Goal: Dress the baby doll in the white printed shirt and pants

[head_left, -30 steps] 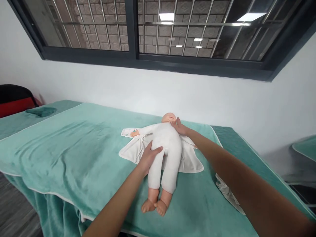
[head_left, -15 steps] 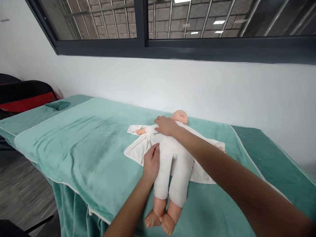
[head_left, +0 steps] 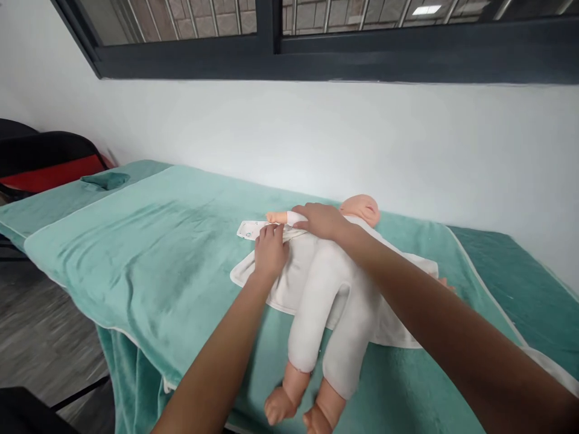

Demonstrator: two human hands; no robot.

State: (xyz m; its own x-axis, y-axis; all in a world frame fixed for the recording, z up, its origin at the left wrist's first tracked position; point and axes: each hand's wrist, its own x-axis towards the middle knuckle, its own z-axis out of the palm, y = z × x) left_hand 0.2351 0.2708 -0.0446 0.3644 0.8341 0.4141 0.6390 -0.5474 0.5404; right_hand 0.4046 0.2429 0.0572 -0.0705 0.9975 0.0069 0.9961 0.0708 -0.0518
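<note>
One long wht. wall (head_left: 316, 132) spans the back, w/ a dark-framed window (head_left: 362, 57) set in it & metal bars (head_left: 328, 15) behind the glass. Below, up against the wall, is a bed (head_left: 502, 265) w/ a dk. teal cover, & a lt. teal blanket (head_left: 181, 241) spread on top, its pale-edged side hanging down at the front. Blk.-&-red chair (head_left: 49, 160) near the bed's L end, partly out of view.

Baby doll (head_left: 335, 271) lies on the blanket, R of ctr., head nr. the wall & face turned to the R, bare feet twd. the camera. Its torso & legs are wht. fabric; body looks tipped a bit R. Wht. garment (head_left: 296, 277) is spread open under it, showing both sides of the doll; a sm. printed patch shows at the sleeve on the L.

R hand (head_left: 322, 220) is part-closed over the doll's upper body, thumb & fingers either side of the doll's arm on the L. L hand (head_left: 271, 250) is just beside, fingers curled at the garment's sleeve, touching cloth; can't tell how firmly it's gripped. Doll's sm. hand (head_left: 272, 217) pokes out just past the L fingertips, palm side unclear.
</note>
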